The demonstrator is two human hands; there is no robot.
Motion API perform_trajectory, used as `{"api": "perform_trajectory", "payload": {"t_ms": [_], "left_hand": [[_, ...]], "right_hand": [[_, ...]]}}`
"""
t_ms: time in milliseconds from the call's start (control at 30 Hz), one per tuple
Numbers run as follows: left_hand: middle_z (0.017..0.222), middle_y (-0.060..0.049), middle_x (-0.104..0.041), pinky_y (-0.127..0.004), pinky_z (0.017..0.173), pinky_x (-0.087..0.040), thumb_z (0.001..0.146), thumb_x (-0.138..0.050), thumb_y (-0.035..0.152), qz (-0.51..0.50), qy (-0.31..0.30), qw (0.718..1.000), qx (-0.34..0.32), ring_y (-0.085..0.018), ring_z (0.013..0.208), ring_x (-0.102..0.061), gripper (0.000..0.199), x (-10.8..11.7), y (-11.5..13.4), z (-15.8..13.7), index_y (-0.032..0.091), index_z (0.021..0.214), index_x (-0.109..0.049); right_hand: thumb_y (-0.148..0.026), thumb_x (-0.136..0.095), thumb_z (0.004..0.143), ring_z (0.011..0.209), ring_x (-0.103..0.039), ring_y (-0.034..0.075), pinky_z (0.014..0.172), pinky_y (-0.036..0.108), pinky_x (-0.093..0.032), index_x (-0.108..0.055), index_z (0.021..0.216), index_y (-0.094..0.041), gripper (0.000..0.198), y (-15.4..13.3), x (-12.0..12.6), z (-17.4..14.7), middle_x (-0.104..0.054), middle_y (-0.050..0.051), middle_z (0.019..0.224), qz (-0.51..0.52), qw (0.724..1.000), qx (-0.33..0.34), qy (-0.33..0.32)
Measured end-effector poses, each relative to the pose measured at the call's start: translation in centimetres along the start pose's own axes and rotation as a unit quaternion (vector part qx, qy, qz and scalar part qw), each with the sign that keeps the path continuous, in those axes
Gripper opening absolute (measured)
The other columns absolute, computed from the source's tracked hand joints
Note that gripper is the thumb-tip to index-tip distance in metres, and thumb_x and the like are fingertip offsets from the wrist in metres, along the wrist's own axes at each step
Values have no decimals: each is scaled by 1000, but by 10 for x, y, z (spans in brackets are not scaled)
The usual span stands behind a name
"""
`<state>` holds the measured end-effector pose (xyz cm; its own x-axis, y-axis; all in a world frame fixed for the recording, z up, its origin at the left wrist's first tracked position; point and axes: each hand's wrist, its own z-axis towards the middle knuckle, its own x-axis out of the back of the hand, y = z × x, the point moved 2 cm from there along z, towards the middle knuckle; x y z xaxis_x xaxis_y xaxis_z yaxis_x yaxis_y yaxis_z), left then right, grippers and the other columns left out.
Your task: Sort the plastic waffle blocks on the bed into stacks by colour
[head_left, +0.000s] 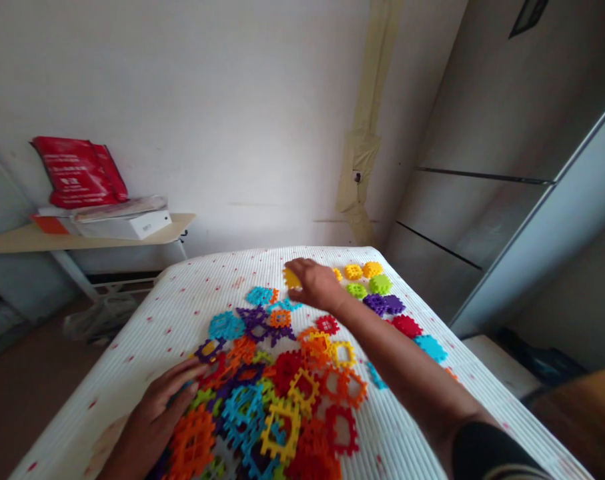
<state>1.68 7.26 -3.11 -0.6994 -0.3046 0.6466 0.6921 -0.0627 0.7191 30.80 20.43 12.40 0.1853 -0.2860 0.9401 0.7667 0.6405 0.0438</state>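
Note:
My right hand (315,283) is closed on a yellow toothed building tile (292,278), held over the far part of the table. My left hand (157,407) rests at the left edge of a pile of loose tiles, its fingers stretched out and the thumb apart. A bit of blue shows between that thumb and the fingers; whether it is touched is hidden. Close by lie an orange window tile (192,440), a blue window tile (245,410) and a yellow frame tile (282,430). Purple tiles (257,322) and a round-looking blue tile (227,325) lie at the pile's far side.
Along the table's right side, tiles sit in colour groups: yellow (372,269), green (381,284), purple (393,304), red (407,326) and blue (431,347). A white dotted cloth (182,293) covers the table. Behind left, a side desk (177,230) holds a red bag (77,173).

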Motion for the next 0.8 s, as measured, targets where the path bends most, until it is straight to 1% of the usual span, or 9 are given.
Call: {"api": "perform_trajectory", "payload": {"t_ms": [67, 100, 167, 267, 333, 400, 500, 700, 800], "left_hand": [[113, -4, -66, -43, 101, -41, 74, -49, 53, 24, -6, 1000, -12, -26, 110, -58, 40, -4, -4, 2, 28, 94, -73], [113, -4, -66, -44, 101, -41, 74, -48, 53, 32, -9, 999, -12, -26, 109, -58, 41, -5, -5, 2, 28, 94, -73], [113, -4, -66, -44, 101, -41, 75, -47, 53, 41, -12, 999, -8, -26, 109, -58, 41, -5, -6, 2, 28, 94, -73], [114, -4, -66, -46, 100, -41, 74, -47, 54, 45, -17, 999, 1, -27, 109, -58, 41, -5, -6, 2, 29, 93, -73], [114, -4, -65, -47, 100, -41, 74, -46, 55, 44, -19, 999, 6, -28, 110, -58, 41, -5, -7, 1, 30, 92, -73], [114, -5, -65, -48, 100, -41, 75, -44, 55, 44, -15, 999, 10, -28, 110, -58, 41, -5, -10, 2, 30, 91, -74], [115, -5, -64, -49, 100, -41, 76, -45, 55, 47, -11, 999, 17, -29, 111, -57, 41, -6, -19, 2, 31, 91, -73], [118, -4, -62, -50, 103, -38, 79, -45, 53, 47, -24, 998, 26, -28, 114, -55, 38, -9, -40, 0, 32, 95, -72], [119, -3, -62, -49, 103, -38, 79, -45, 52, 46, -22, 998, 20, -28, 114, -54, 37, -10, -44, 0, 33, 96, -71]], "right_hand": [[-34, -58, 79, 113, -51, 19, 88, 28, -45, -45, 129, -23, 53, 61, 9, -4, -53, 4, 129, -43, 992, -111, -30], [-33, -59, 78, 113, -52, 21, 89, 29, -45, -46, 129, -22, 54, 90, 11, -8, -54, 6, 129, -56, 986, -150, -38], [-30, -61, 76, 109, -55, 24, 87, 32, -46, -50, 127, -19, 53, 142, 12, -16, -57, 9, 124, -73, 974, -205, -56], [-30, -63, 75, 103, -59, 25, 82, 32, -48, -54, 123, -21, 49, 204, 2, -31, -63, 8, 115, -89, 954, -270, -97], [-32, -65, 76, 104, -59, 24, 82, 31, -48, -55, 122, -23, 48, 231, -9, -38, -63, 7, 113, -93, 943, -296, -125], [-34, -64, 79, 104, -58, 23, 84, 34, -48, -55, 122, -22, 45, 249, -21, -43, -61, 7, 116, -93, 936, -305, -152], [-35, -56, 88, 102, -57, 21, 85, 41, -48, -54, 119, -18, 35, 264, -37, -45, -56, 9, 119, -89, 931, -301, -187], [-33, -53, 90, 100, -57, 20, 83, 41, -49, -53, 118, -17, 32, 273, -55, -44, -54, 8, 119, -91, 923, -297, -226], [-33, -53, 91, 99, -57, 20, 83, 41, -50, -53, 118, -17, 32, 275, -59, -44, -54, 8, 119, -93, 920, -299, -234]]}}
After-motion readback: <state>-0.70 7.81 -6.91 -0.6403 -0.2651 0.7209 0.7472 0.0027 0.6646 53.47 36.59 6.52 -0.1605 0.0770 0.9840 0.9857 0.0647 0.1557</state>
